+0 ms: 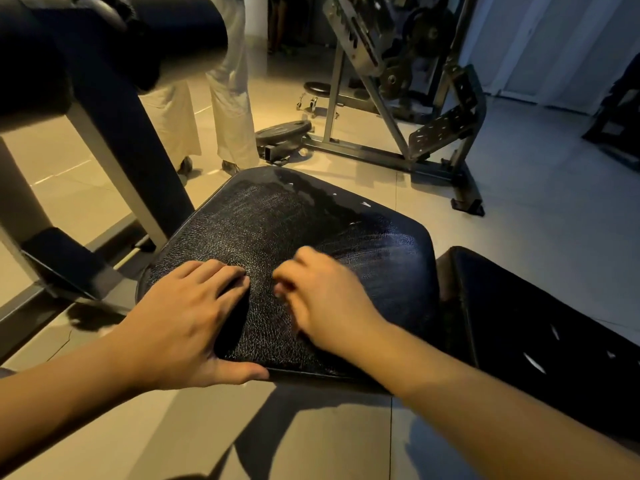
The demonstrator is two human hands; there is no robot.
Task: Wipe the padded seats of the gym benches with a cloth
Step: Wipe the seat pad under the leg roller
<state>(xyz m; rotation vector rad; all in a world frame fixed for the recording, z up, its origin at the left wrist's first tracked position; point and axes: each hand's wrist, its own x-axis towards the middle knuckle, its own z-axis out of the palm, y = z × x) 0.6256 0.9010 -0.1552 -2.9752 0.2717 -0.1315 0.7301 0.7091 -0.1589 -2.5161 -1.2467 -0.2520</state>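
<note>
1. At far left stood one dark machine frame with a thick padded roll on top. Beyond it, one person in pale trousers stood on the tiled floor.
2. The left hand lay on the near left corner of the seat, fingers fairly straight and spread on the padding, thumb along the near edge. It held nothing that I could make out. A dark patch under the palm could have been shadow or cloth; I cannot tell which.
3. The one black seat, the thing being wiped, sat in the middle, directly under both hands. Fine streaks ran across its top and a duller band lay along the far edge, so I judged the wiping under way but not finished there.
4. The right hand hovered or rested mid-seat, blurred, with fingers curled inward. Whether it pinched a cloth I cannot tell; no cloth was plainly visible.
5. To the right lay one second pad, just beside the seat, with a few small tears. It looked like work left to do.
6. Behind stood one weight plate on the floor, one small wheeled stool and one large machine.
</note>
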